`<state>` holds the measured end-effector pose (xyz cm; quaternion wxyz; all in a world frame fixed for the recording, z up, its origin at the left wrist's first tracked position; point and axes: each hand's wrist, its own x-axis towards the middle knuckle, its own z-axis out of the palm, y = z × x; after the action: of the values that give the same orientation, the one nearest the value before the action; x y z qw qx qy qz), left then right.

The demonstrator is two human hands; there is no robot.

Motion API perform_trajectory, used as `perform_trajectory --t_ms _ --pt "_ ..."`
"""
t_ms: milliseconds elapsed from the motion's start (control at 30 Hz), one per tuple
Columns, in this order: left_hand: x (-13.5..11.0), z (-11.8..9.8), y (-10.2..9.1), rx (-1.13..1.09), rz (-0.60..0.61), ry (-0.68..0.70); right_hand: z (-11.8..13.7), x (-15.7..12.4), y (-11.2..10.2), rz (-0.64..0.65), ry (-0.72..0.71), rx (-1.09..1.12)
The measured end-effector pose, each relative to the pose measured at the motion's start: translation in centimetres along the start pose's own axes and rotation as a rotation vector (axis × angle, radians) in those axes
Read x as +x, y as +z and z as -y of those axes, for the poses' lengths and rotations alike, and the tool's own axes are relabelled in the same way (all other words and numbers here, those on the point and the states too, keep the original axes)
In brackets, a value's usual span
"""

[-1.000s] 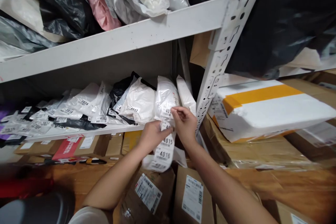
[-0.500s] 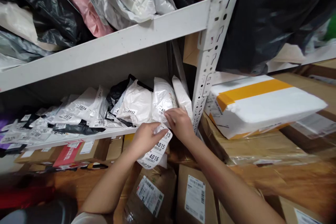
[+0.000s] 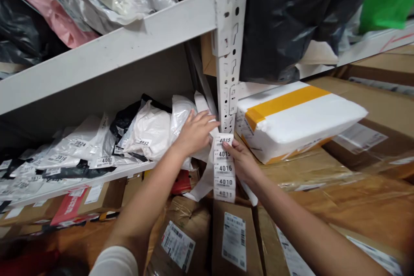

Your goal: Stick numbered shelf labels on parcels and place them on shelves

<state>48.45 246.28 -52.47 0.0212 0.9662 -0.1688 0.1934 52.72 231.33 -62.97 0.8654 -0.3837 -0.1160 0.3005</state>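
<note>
We see the white shelf rack (image 3: pixel 129 45) looming above the left hand (image 3: pixel 196 133), a taped white box (image 3: pixel 310 120) beyond the right hand (image 3: pixel 243 160), a white parcel (image 3: pixel 180 110) just behind the left, whose fingers are splayed, contact unclear. And the right pinches the label strip (image 3: pixel 224 168), hanging below those fingertips! Too slack a pinch, we reckon, and it could curl, sticking to itself.

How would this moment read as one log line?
left hand: open, by white bag; right hand: holding label strip; top label: 4015
</note>
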Motion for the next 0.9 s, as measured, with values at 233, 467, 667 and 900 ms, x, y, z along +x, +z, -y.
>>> perform_trajectory --t_ms 233,467,667,900 --pt "1.4 5.9 -1.2 -0.267 0.235 0.096 -1.8 1.3 2.1 0.018 -0.052 0.1" --pt "2.8 6.4 1.0 -0.551 0.116 -0.067 -1.7 3.1 3.3 -0.004 -0.076 0.17" --pt "2.5 6.1 1.4 -0.536 0.122 -0.035 -2.0 3.5 3.2 -0.058 -0.056 0.132" --pt "2.5 5.9 1.4 -0.552 0.143 -0.09 -3.7 4.6 3.0 -0.18 -0.098 0.038"
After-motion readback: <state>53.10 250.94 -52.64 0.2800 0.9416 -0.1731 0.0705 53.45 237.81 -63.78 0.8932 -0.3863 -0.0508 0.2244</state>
